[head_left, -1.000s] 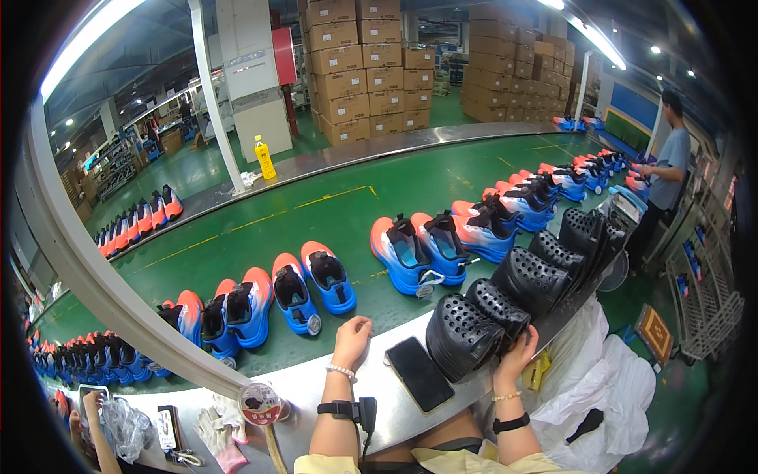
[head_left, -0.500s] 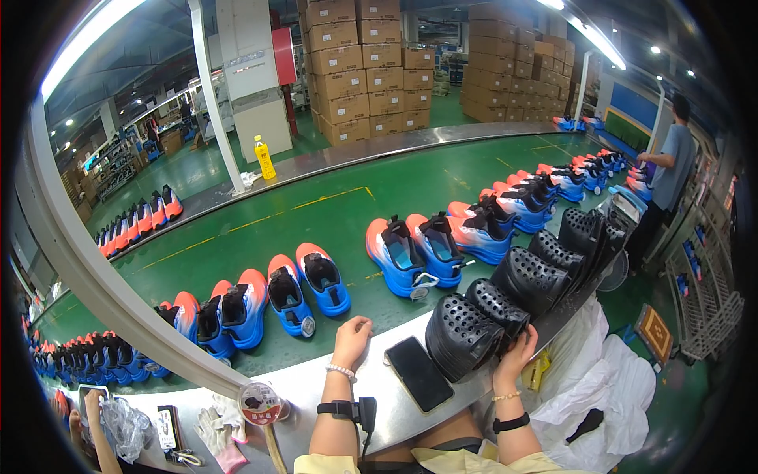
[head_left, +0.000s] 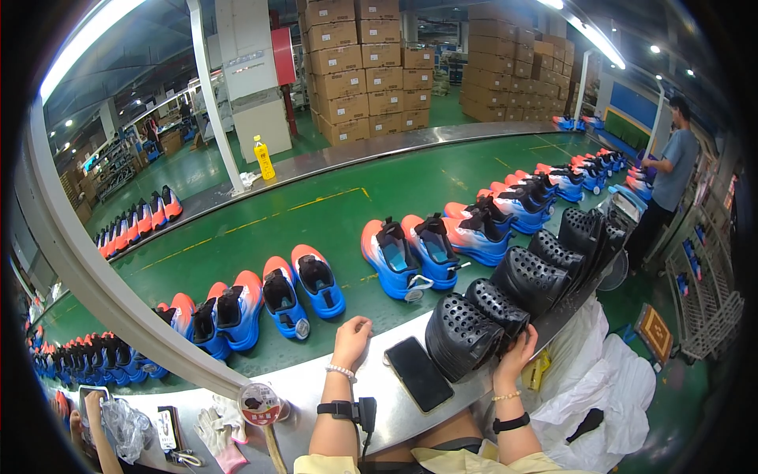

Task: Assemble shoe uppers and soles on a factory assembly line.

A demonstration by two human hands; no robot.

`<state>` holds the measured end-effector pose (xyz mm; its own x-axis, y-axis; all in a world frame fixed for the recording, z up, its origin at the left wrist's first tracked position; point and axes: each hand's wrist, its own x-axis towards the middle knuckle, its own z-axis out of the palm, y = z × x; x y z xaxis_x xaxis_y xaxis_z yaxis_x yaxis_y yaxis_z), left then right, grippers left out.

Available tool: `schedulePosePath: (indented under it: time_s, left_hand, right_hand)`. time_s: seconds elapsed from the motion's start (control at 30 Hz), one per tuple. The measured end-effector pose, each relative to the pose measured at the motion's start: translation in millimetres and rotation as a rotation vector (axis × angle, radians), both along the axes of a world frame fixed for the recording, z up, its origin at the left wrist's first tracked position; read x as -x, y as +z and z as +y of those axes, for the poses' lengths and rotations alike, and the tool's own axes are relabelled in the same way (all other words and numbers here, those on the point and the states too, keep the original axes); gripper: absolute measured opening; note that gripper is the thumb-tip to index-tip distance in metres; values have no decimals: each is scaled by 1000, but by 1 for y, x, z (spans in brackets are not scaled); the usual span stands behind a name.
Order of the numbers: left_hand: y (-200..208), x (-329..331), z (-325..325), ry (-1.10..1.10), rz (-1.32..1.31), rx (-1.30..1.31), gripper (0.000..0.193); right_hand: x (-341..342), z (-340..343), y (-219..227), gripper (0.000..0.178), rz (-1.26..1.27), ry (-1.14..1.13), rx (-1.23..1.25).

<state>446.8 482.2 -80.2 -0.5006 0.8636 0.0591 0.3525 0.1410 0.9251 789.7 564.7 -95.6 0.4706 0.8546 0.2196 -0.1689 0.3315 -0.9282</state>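
My left hand [head_left: 352,341] rests at the near edge of the green conveyor belt [head_left: 260,229], fingers loosely curled with nothing in them. Just beyond it stand a pair of orange, white and blue sneakers [head_left: 319,281], one with a round tag at its heel. My right hand [head_left: 517,354] is curled against the side of a stack of black clogs [head_left: 464,336] with holes in their tops; part of its fingers is hidden. Between my hands a dark-screened phone [head_left: 419,374] lies on the metal ledge [head_left: 395,430]. Another sneaker pair [head_left: 392,259] stands on the belt behind the clogs.
A white post [head_left: 130,292] crosses the left side. Near it are a lidded cup [head_left: 263,404], gloves [head_left: 221,433] and another person's hand [head_left: 93,411]. White plastic sheeting [head_left: 600,387] lies at right. One person [head_left: 671,166] stands far right. Stacked cartons [head_left: 343,83] rise behind the belt.
The sneakers on the belt have shifted slightly to the left. Both my hands, the clogs and the phone have stayed in place. The person at far right has moved an arm a little.
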Motion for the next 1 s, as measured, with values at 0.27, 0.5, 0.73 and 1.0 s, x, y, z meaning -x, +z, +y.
schedulePosePath:
  time_s: [0.27,0.5,0.73,1.0]
  left_hand:
    - [-1,0,-2,-2,3,-8,22]
    - [0,6,-7,22,-14,-7,21]
    - [4,-17,15,-35,-131,-60,15]
    - [4,23,-17,-66,-23,-30,31]
  right_hand:
    - [-3,-1,-4,25,-18,1,7]
    - [10,-5,6,25,-44,-9,13]
    - [-20,-2,2,26,-371,-207,-123]
    - [27,-10,2,24,-235,-154,-11]
